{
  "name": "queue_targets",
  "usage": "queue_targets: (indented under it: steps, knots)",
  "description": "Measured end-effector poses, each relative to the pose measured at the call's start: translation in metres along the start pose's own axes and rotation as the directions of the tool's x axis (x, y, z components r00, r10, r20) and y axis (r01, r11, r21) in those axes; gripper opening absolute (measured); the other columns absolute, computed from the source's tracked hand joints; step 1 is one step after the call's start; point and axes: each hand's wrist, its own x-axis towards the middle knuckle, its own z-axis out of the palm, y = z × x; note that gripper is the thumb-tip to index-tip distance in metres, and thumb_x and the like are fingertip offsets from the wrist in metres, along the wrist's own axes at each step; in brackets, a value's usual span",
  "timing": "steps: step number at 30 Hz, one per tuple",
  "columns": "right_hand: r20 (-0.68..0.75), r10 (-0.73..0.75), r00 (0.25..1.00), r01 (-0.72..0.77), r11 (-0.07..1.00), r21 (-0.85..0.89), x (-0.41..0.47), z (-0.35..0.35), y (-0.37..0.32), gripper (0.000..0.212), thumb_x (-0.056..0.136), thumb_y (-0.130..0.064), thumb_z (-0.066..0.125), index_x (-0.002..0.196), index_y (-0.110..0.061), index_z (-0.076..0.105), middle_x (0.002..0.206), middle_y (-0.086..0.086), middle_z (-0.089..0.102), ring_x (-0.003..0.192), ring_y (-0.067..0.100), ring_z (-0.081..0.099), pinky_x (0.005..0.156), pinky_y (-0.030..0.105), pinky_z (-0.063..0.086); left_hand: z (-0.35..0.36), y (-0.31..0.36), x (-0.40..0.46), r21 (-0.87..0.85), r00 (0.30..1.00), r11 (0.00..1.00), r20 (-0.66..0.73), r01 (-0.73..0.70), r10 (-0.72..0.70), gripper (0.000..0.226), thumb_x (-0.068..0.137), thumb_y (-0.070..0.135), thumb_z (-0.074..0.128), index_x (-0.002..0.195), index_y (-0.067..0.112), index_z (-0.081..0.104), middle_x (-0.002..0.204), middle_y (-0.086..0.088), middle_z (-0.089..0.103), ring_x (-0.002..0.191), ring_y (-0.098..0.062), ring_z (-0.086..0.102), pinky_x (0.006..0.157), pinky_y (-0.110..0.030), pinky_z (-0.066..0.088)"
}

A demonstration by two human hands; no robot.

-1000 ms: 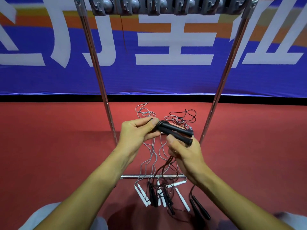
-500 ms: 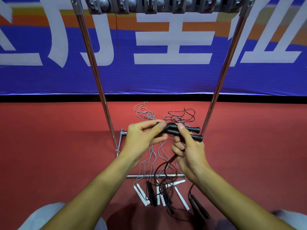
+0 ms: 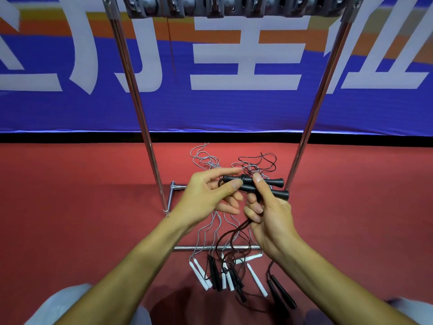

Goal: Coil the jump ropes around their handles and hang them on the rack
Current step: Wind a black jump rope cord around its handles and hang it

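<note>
Two black jump-rope handles (image 3: 274, 188) lie side by side and level in front of me. My right hand (image 3: 269, 214) grips them from below, thumb over the top. My left hand (image 3: 206, 195) pinches their left ends with thumb and forefinger. Their dark rope (image 3: 230, 238) hangs in a loop below my hands down to the floor. The metal rack (image 3: 138, 109) stands just beyond, with its row of hooks (image 3: 234, 5) at the top edge of the view.
On the red floor lie several more jump ropes: white handles (image 3: 199, 275), black handles (image 3: 215, 273), another black pair (image 3: 280, 293), and tangled grey and black cords (image 3: 210, 160). The rack's base bar (image 3: 187, 248) crosses the floor. A blue banner stands behind.
The handles have turned from slanted to level and shifted slightly right. My right thumb has come up over them, and my left fingers have slid toward their left ends.
</note>
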Motion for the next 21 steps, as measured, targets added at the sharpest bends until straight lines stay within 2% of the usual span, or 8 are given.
queue_targets:
  steps: [5, 9, 12, 15, 19, 21]
  knots:
    - [0.011, -0.043, 0.999, 0.044, 0.996, -0.082, -0.001, 0.002, -0.002, 0.033, 0.091, -0.036, 0.077, 0.081, -0.007, 0.063, 0.06, 0.004, 0.041, 0.051, 0.012, 0.023, 0.05, 0.027, 0.014, -0.005, -0.001, 0.002, 0.048, 0.997, 0.997, -0.039, -0.062, 0.064, 0.024, 0.095, 0.003, 0.072, 0.119, 0.004, 0.075, 0.083, -0.017, 0.077, 0.069, -0.021, 0.07, 0.068, -0.035, 0.066]
    - [0.011, -0.041, 0.999, 0.042, 0.993, -0.109, -0.001, 0.004, -0.004, 0.037, 0.092, -0.04, 0.076, 0.073, -0.014, 0.057, 0.057, -0.002, 0.039, 0.049, 0.01, 0.02, 0.047, 0.025, 0.013, -0.005, -0.004, 0.005, 0.091, 0.985, 0.983, -0.041, -0.162, 0.166, 0.032, 0.094, 0.001, 0.073, 0.126, 0.008, 0.074, 0.077, -0.016, 0.074, 0.062, -0.02, 0.064, 0.057, -0.028, 0.059]
    - [-0.025, -0.031, 0.999, 0.027, 0.988, -0.152, 0.0, 0.005, -0.002, 0.043, 0.088, -0.047, 0.078, 0.079, -0.015, 0.051, 0.059, -0.004, 0.032, 0.052, 0.011, 0.017, 0.046, 0.026, 0.013, -0.004, -0.008, 0.006, 0.151, 0.978, 0.967, -0.004, -0.205, 0.208, 0.032, 0.096, 0.004, 0.072, 0.128, 0.012, 0.074, 0.075, -0.013, 0.072, 0.064, -0.02, 0.061, 0.054, -0.026, 0.053]
    - [-0.023, -0.036, 0.999, 0.031, 0.983, -0.18, -0.001, 0.002, 0.0, 0.042, 0.089, -0.047, 0.077, 0.087, -0.013, 0.052, 0.061, -0.004, 0.029, 0.054, 0.012, 0.015, 0.046, 0.025, 0.013, -0.004, -0.012, 0.006, 0.179, 0.98, 0.964, 0.039, -0.198, 0.194, 0.032, 0.099, 0.006, 0.069, 0.131, 0.013, 0.072, 0.075, -0.009, 0.07, 0.066, -0.02, 0.059, 0.053, -0.025, 0.049]
    - [0.013, -0.042, 0.999, 0.044, 0.977, -0.207, -0.005, 0.001, -0.003, 0.04, 0.092, -0.044, 0.075, 0.069, -0.018, 0.056, 0.063, -0.001, 0.028, 0.054, 0.012, 0.015, 0.044, 0.023, 0.015, -0.007, -0.011, 0.007, 0.186, 0.983, 0.967, 0.097, -0.171, 0.155, 0.034, 0.101, 0.006, 0.067, 0.133, 0.014, 0.071, 0.075, -0.007, 0.069, 0.065, -0.018, 0.057, 0.053, -0.025, 0.049]
    - [0.026, -0.037, 0.999, 0.042, 0.977, -0.211, -0.006, 0.001, -0.004, 0.038, 0.094, -0.045, 0.073, 0.07, -0.017, 0.06, 0.064, 0.002, 0.032, 0.051, 0.011, 0.017, 0.043, 0.022, 0.016, -0.006, -0.011, 0.006, 0.186, 0.984, 0.967, 0.07, -0.174, 0.163, 0.032, 0.1, 0.004, 0.067, 0.131, 0.01, 0.072, 0.073, -0.007, 0.069, 0.062, -0.016, 0.058, 0.052, -0.024, 0.05]
